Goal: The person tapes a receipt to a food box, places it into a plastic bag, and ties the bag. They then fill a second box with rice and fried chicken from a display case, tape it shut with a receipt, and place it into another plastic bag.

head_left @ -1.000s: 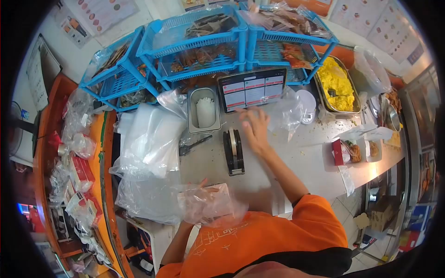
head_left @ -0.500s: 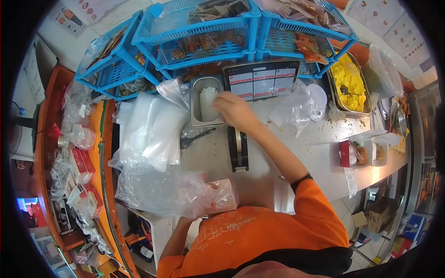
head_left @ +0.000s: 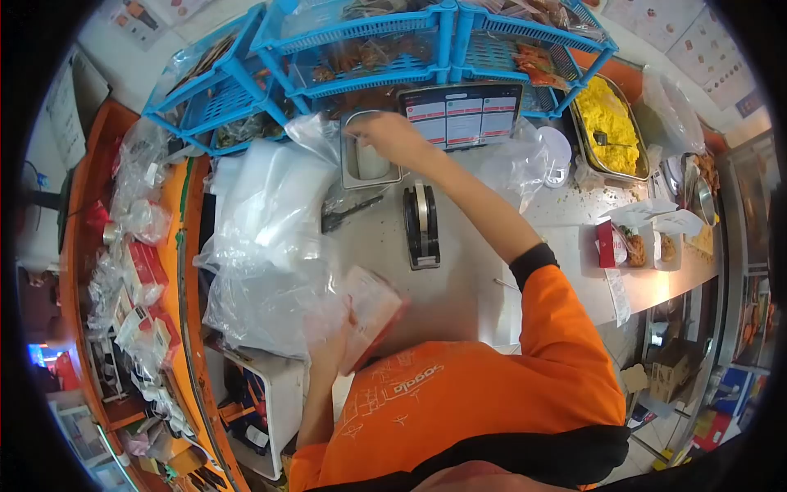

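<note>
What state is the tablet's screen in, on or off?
On: the tablet shows lit white panels with red headers.

The grey stainless-steel bench [head_left: 467,287] carries a black upright tape dispenser [head_left: 420,223] near its middle. Behind it, a small rectangular steel tub [head_left: 373,179] stands just beside a propped tablet screen [head_left: 463,115], both in front of blue plastic basket racks [head_left: 447,41]. A black-handled tool [head_left: 351,211] lies between the tub and a heap of clear plastic bags [head_left: 266,238] at the left. To the right are a crumpled clear bag [head_left: 516,164], a white round lid [head_left: 560,152], a steel tray of yellow rice [head_left: 575,135], and open red-and-white food boxes [head_left: 635,246] near a paper slip [head_left: 616,295].
</note>
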Tool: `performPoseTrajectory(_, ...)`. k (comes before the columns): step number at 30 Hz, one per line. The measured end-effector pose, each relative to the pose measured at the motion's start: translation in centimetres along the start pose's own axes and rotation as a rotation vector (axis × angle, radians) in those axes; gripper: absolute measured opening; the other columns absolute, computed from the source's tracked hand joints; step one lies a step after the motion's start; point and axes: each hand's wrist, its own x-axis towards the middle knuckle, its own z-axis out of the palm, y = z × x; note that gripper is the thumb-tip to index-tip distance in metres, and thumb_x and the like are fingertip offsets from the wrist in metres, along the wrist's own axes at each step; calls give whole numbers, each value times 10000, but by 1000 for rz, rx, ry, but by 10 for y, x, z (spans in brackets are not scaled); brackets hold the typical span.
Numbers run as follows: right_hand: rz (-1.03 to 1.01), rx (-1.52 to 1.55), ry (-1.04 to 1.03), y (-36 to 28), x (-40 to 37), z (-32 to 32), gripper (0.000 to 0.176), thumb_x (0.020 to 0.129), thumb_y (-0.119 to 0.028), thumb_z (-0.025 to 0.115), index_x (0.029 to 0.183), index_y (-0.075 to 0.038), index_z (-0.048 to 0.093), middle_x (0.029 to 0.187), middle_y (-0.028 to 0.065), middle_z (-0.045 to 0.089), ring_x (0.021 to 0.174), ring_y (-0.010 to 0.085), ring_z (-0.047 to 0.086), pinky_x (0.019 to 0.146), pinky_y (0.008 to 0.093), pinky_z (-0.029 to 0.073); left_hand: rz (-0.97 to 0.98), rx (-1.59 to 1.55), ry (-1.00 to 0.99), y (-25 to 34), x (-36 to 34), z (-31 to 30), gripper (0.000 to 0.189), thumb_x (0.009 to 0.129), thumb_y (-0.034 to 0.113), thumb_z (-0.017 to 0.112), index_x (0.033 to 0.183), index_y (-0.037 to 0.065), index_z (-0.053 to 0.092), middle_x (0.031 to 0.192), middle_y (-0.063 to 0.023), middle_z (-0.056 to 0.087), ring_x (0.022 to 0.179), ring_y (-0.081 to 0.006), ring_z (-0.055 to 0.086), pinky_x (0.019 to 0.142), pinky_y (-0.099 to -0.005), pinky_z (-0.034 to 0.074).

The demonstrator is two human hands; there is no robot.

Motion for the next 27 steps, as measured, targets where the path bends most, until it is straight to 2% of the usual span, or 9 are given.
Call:
performPoseTrajectory(4, 504, 844, 249, -34, -35, -23, 67, 764, -54, 687, 821, -20, 679, 828, 90, 676, 767, 180, 650, 732, 298, 506, 10, -266, 157, -37, -1, 28, 294, 959, 331, 490, 851, 107, 646, 813, -57, 606, 708, -187, 552, 744, -336, 422)
performPoseTrajectory(6, 562, 927, 188, -61, -51, -32, 80, 770, -40, 700, 840, -16, 671, 822, 77, 673, 766, 150, 642, 717, 279, 497, -589, -464, -14, -12, 0, 24, 322, 965, 362, 477, 881, 105, 652, 912, -67, 647, 876, -191, 565, 821, -332, 420)
performPoseTrajectory(9, 734, 1442, 10, -120, -81, -43, 68, 804, -65, 683, 827, -23, 635, 807, 66, 675, 737, 124, 625, 656, 262, 496, 417, 559, 626, -186, 25, 140, 391, 944, 437, 510, 883, 75, 643, 817, -46, 622, 815, -165, 542, 750, -322, 415)
performPoseTrajectory(11, 608, 1605, -191, -154, -104, -26, 96, 824, -103, 683, 813, -36, 615, 812, 66, 682, 738, 114, 631, 653, 248, 511, 88, -31, 507, -103, 12, 95, 425, 923, 461, 542, 873, 50, 639, 765, -30, 592, 754, -148, 527, 706, -315, 411)
performPoseTrajectory(12, 419, 1625, -254, -172, -116, -14, 121, 845, -138, 680, 814, -47, 607, 823, 63, 689, 751, 99, 639, 665, 236, 526, -245, -605, 348, -61, 8, 68, 465, 902, 484, 574, 863, 25, 635, 714, -14, 563, 693, -131, 513, 661, -308, 407)
performPoseTrajectory(16, 97, 1119, -250, -242, -131, 4, 97, 764, -108, 690, 784, -51, 614, 828, 45, 615, 756, 189, 609, 634, 309, 514, -571, -704, 203, -29, 6, 36, 484, 812, 470, 710, 676, 14, 622, 609, 1, 529, 574, -111, 490, 534, -306, 395)
performPoseTrajectory(20, -11, 465, 333, -261, -115, 22, 153, 647, -95, 707, 724, -69, 577, 821, 59, 491, 768, 269, 530, 594, 366, 469, -195, -604, 358, -37, 8, 44, 482, 797, 455, 735, 620, 25, 606, 546, 28, 463, 525, -98, 453, 498, -295, 376)
performPoseTrajectory(23, 233, 563, 389, -268, -117, 49, 195, 595, -84, 698, 687, -85, 526, 761, 67, 486, 738, 259, 536, 596, 369, 456, -459, -575, 446, 1, -1, 33, 429, 795, 398, 755, 686, 2, 631, 600, 3, 538, 590, -125, 518, 568, -296, 425)
performPoseTrajectory(27, 537, 556, 427, -280, -126, 71, 212, 603, -70, 697, 674, -80, 497, 739, 75, 482, 726, 269, 543, 597, 383, 454, 71, -494, 1090, -65, -5, 89, 277, 794, 217, 764, 851, -32, 656, 887, -91, 674, 807, -196, 613, 794, -310, 472)
